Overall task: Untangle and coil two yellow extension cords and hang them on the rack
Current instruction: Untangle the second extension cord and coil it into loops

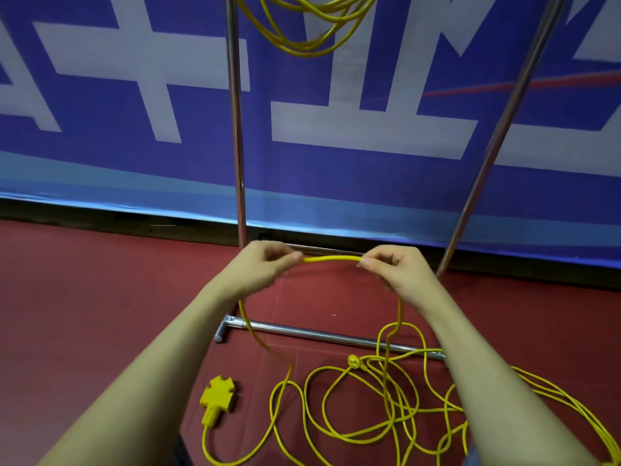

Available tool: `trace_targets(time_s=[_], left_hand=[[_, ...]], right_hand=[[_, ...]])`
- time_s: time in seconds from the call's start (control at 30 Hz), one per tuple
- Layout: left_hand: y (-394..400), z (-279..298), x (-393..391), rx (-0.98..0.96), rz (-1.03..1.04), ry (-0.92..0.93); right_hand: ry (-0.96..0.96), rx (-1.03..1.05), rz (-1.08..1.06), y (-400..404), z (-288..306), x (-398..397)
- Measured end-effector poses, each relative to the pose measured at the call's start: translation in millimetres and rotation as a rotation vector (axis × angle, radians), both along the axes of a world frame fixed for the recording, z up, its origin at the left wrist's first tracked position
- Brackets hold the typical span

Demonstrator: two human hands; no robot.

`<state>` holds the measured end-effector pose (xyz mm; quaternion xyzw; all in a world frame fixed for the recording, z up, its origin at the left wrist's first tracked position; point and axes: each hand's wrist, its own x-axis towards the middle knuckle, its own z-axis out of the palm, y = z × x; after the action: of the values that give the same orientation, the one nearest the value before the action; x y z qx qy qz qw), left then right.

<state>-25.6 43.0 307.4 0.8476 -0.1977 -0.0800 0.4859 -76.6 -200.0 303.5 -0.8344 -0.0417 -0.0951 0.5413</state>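
A yellow extension cord (363,408) lies in loose tangled loops on the red floor, with its cross-shaped socket end (217,396) at the lower left and a round plug (353,360) near the rack's base bar. My left hand (265,264) and my right hand (393,267) each pinch a short raised stretch of this cord (331,259) between them, and the cord hangs down from both hands to the pile. A second yellow cord (309,25), coiled, hangs from the top of the metal rack (237,146).
The rack's two chrome uprights rise at centre and right (500,129), joined by a chrome base bar (319,336) on the floor. A blue and white banner (100,95) covers the wall right behind the rack. Red floor spreads to the left.
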Motion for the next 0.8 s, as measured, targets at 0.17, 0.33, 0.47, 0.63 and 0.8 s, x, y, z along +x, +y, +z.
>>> trace_targets(time_s=[0.17, 0.33, 0.47, 0.63, 0.8], left_hand=[[-21.1, 7.6, -8.7, -0.023, -0.099, -0.062], [0.7, 14.5, 0.5, -0.189, 0.126, -0.093], [25.6, 7.7, 10.3, -0.280, 0.294, -0.025], [27.1, -6.1, 10.0, -0.159, 0.159, 0.150], [13.4, -1.8, 6.5, -0.213, 0.070, 0.150]], right_hand=[[-0.033, 0.059, 0.051, 18.9, 4.2, -0.1], [0.029, 0.019, 0.033, 7.1, -7.9, -2.3], [0.039, 0.014, -0.002, -6.2, -13.9, -2.1], [-0.034, -0.016, -0.045, -7.0, -5.5, -0.4], [-0.015, 0.045, 0.029, 5.8, 5.6, 2.2]])
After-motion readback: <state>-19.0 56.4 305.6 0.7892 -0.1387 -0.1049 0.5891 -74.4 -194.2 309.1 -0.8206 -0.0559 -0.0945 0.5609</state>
